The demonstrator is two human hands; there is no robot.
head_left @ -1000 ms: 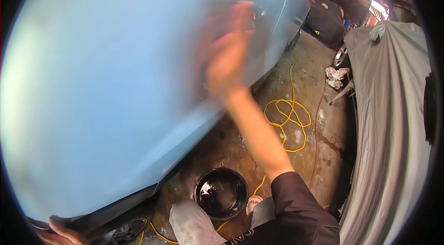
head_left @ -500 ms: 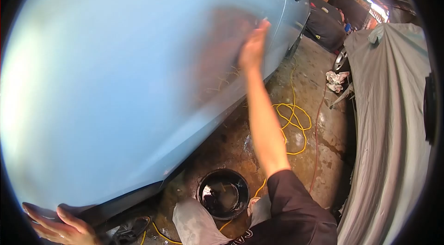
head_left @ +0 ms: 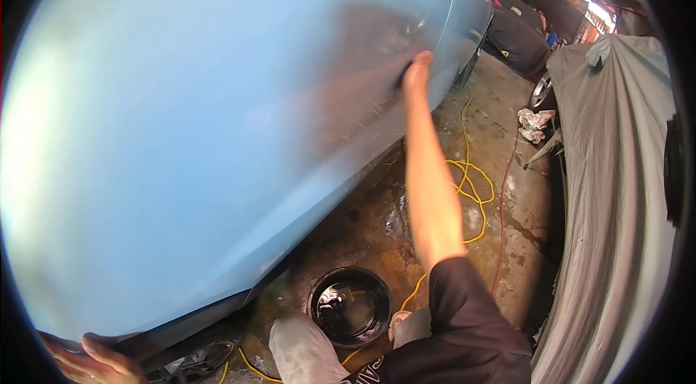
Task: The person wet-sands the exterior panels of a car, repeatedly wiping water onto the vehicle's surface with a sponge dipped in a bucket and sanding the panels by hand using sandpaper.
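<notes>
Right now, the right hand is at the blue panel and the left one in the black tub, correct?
No: the head view shows the left hand at the edge of the blue panel, not in the tub; the rest holds.

The person wears a black short-sleeved shirt of soft, matte fabric, whose loose right sleeve creases in shallow folds and ends in a plain hem near the elbow, leaving the slender right forearm uncovered down to the right hand. White block lettering runs across the shirt's front, cut off at the lower edge of the view and too partial to read. Below it show pale grey cloth trousers, rounded at the knees and faintly mottled with darker patches.
</notes>
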